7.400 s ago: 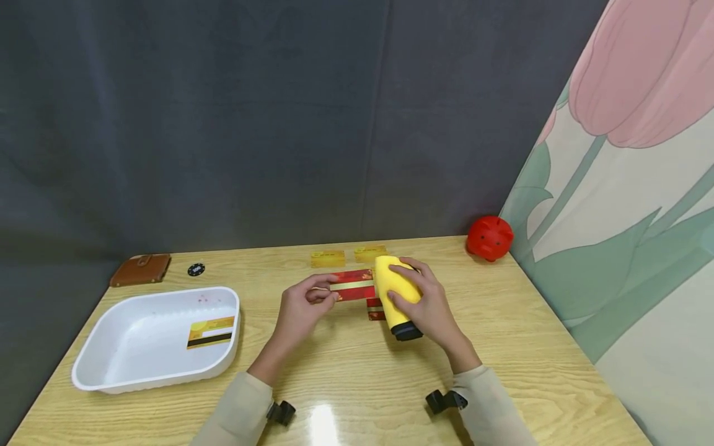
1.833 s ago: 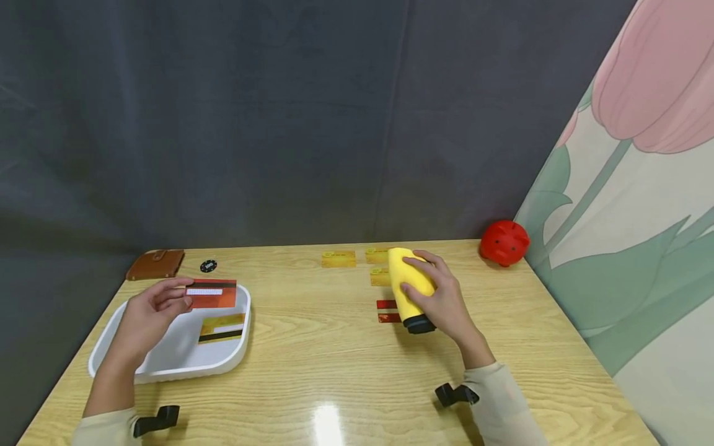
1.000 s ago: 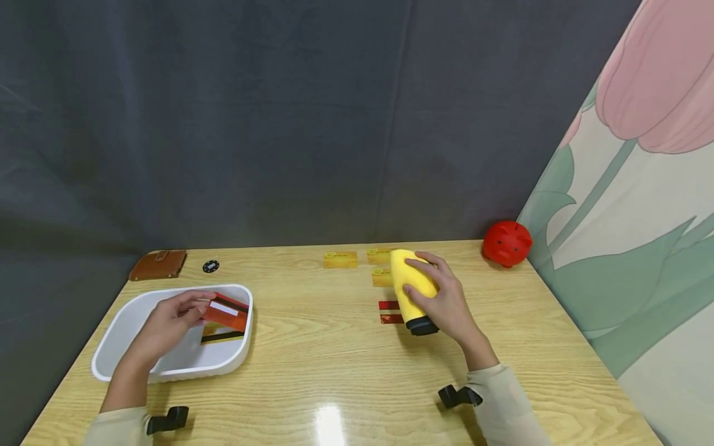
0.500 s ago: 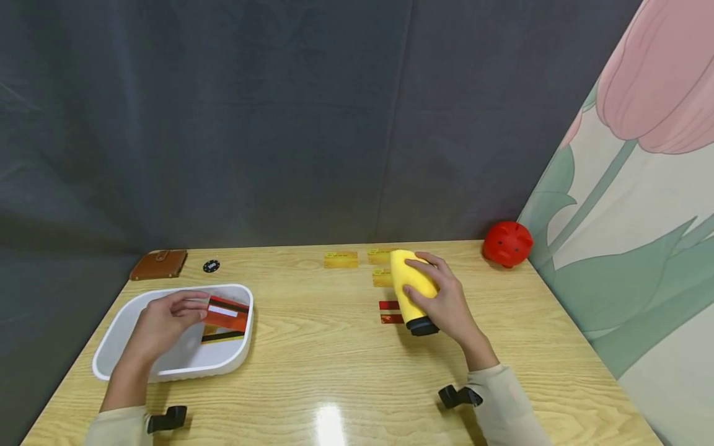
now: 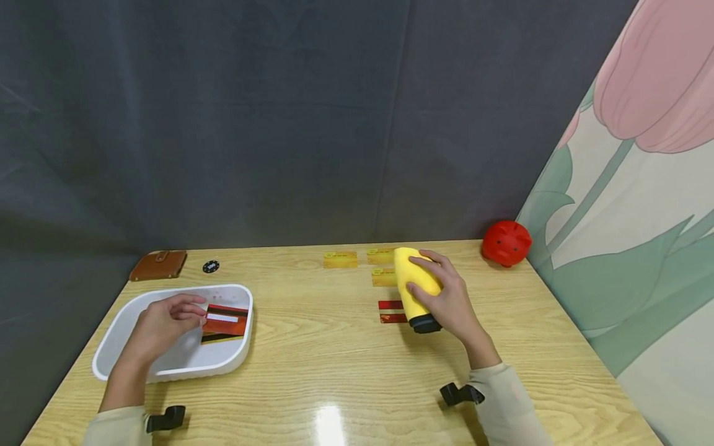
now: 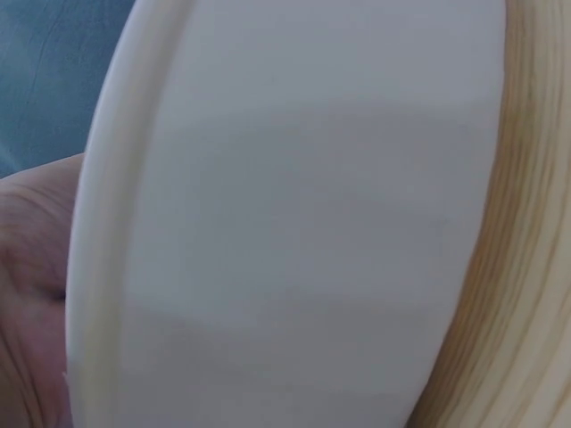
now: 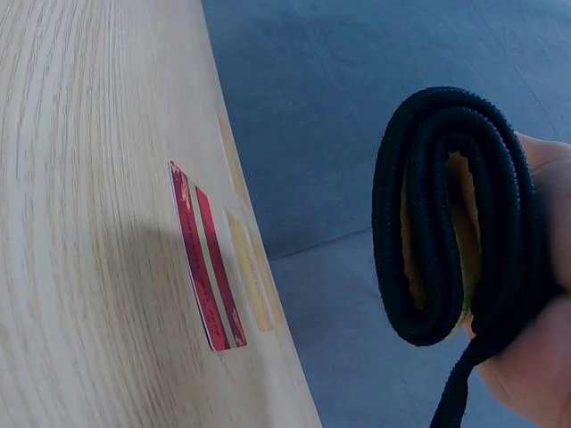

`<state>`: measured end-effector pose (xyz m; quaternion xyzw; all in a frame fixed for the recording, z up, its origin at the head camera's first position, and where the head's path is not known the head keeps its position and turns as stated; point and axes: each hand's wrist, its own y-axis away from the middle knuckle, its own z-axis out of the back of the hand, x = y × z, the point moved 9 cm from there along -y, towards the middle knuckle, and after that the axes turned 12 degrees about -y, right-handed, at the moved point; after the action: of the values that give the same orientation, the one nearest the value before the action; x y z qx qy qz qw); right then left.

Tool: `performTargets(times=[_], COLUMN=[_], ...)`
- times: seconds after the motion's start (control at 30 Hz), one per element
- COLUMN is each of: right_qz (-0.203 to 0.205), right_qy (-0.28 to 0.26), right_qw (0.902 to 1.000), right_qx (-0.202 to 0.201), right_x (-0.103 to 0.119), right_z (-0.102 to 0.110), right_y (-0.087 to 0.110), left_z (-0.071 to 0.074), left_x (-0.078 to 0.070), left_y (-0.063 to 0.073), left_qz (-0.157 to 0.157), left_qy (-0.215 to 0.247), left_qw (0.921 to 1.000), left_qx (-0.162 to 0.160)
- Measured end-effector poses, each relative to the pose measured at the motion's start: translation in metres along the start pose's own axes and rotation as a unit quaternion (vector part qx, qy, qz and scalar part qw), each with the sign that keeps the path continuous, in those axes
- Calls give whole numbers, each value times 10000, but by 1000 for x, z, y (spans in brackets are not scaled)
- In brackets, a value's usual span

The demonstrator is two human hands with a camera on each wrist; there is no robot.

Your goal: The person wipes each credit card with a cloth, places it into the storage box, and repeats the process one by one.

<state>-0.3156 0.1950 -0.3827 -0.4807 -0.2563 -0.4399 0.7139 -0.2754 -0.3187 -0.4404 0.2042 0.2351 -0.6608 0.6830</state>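
Note:
A red card (image 5: 225,320) lies in the white tray (image 5: 100,359), overlapping a yellow card (image 5: 222,339) with a black stripe. My left hand (image 5: 162,328) reaches over the tray, its loosely bent fingertips right at the red card's left edge. In the left wrist view the tray wall (image 6: 312,214) hides most of this hand. My right hand (image 5: 449,297) grips a rolled yellow cloth (image 5: 409,285) with a black edge, held above the table; its coiled black end (image 7: 446,214) faces the right wrist camera. Beside the roll, a second red card (image 5: 392,311) with a gold stripe lies on the table.
Three yellow cards lie toward the back, a left one (image 5: 340,259), a right one (image 5: 380,256) and a nearer one (image 5: 383,277). A brown wallet (image 5: 158,265) and black chip (image 5: 211,266) sit behind the tray. A red piggy bank (image 5: 506,243) stands back right.
My left hand carried the red card from beside the roll over to the tray; it went from tilted to lying there, and the fingers have loosened. My right hand keeps holding the rolled cloth.

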Motion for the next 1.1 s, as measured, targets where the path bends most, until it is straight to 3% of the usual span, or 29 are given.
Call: performTargets(times=[0.27, 0.37, 0.47, 0.53, 0.63, 0.8, 0.93, 1.1], right_qz=[-39, -37, -52, -31, -6, 17, 41, 57], right_qy=[1, 19, 50, 78, 49, -2, 13, 2], right_qw=[10000, 10000, 10000, 10000, 10000, 9999, 9999, 9998], right_qx=[-22, -27, -38, -42, -70, -162, -167, -216], right_x=[0, -1, -1, -2, 0, 2, 0, 1], right_z=[2, 2, 3, 4, 5, 10, 12, 16], right_y=[1, 1, 0, 0, 0, -1, -1, -1], left_z=[-1, -2, -3, -1, -1, -15, -34, -65], left_x=[2, -1, -13, -29, -65, -128, -166, -199], left_y=[0, 0, 1, 4, 8, 8, -7, -41], left_qz=[-34, -116, -274, -430, -792, -1357, -1619, -1702], left_qy=[-118, 56, 471, 784, 1226, 1463, 1459, 1634], left_qw=[9998, 9997, 9979, 9951, 9878, 9766, 9710, 9649], left_qx=[134, 219, 355, 429, 541, 801, 985, 1156])
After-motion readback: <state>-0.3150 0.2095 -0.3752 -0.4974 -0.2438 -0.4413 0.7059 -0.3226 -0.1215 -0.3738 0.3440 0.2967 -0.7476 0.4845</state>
